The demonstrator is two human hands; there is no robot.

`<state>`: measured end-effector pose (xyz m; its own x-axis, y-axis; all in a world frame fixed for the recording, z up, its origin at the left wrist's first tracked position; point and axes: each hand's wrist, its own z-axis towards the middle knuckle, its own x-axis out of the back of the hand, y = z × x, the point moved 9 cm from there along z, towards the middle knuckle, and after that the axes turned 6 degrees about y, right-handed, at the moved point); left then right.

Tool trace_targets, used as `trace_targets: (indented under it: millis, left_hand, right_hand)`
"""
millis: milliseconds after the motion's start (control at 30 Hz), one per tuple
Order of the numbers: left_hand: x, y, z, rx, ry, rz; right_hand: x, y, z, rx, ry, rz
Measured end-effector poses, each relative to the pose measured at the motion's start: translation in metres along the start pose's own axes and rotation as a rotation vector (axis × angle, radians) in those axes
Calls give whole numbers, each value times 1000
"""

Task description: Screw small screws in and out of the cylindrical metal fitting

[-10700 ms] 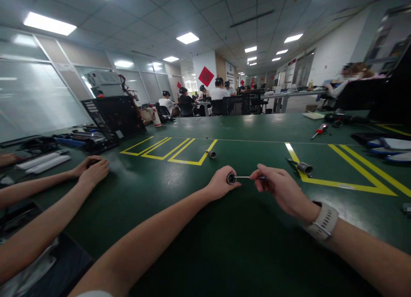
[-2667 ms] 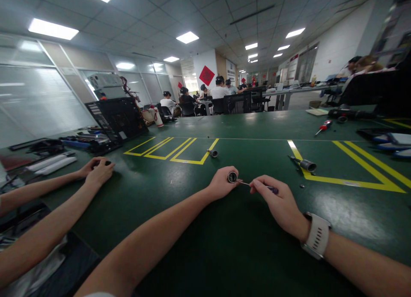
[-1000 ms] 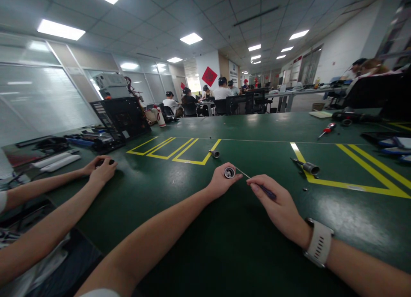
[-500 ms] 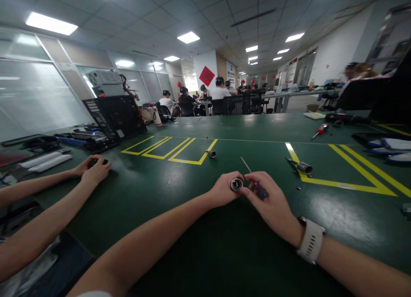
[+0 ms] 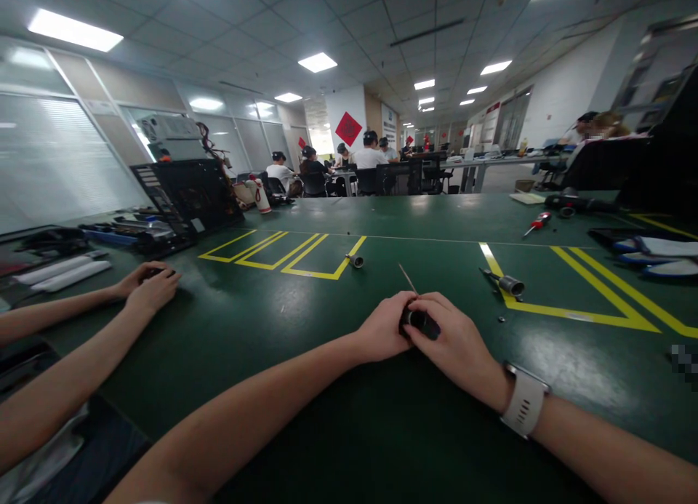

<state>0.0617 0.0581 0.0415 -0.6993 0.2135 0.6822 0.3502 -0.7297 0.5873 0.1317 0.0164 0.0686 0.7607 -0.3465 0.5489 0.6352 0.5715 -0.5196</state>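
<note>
Green matting covers the table (image 5: pixel 338 417), marked with yellow line boxes (image 5: pixel 283 253) and set in a long open workroom under ceiling light panels.

Both of my hands meet at the centre of the table, resting on its surface. My left hand (image 5: pixel 384 328) has its grip clamped on a small dark cylindrical part (image 5: pixel 413 318), thumb and fingers wrapped round its near end. My right hand (image 5: pixel 455 344) touches the same part from the other side, fingers curled over it, and its grip is closed on a thin screwdriver (image 5: pixel 408 279); the metal shaft sticks up and away from the knuckles, tilted toward the far left. The handle is hidden inside the fist. A white watch band (image 5: pixel 524 402) sits on my right wrist.

Beyond my hands, a small metal socket (image 5: pixel 355 260) lies on the yellow line, well apart from the part. To the right, a second cylindrical piece (image 5: pixel 510 284) lies across another yellow line, with a tiny loose item (image 5: pixel 501 318) near it; too small to identify. A red-handled screwdriver (image 5: pixel 537 222) lies farther back.

At left, a co-worker's hands (image 5: pixel 147 286) rest on the table over a small dark object. Behind them stands an open black computer case (image 5: pixel 185 195). Seated people (image 5: pixel 371 158) occupy the far tables.
</note>
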Motion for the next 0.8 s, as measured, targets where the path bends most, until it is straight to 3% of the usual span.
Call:
trace_targets:
  millis: [167,233,333,400,533,600,667,800]
  left_hand:
    - [24,-11,4,1,206,137]
    - [35,-27,7,41,253,227]
    - [66,-62,10,140,416,372]
    - [90,-85,9,198,523,452]
    - [132,-127,2,360,659,591]
    - [144,-142,-1,463,678,623]
    - [144,-148,5,468,621,657]
    - [115,-151,33,348,340,680]
  right_hand:
    - [47,15,24,-14,234,-109]
    - [72,28,34,-23,338,-198]
    - [117,59,40,-83,536,-410]
    - [145,91,37,-222,646,-559]
    - [179,150,22,-525,670,-756]
    - [187,172,13,-639,647,-785]
    - [192,185,5,-673,639,-788]
    - [192,210,-6,-763,528,-761]
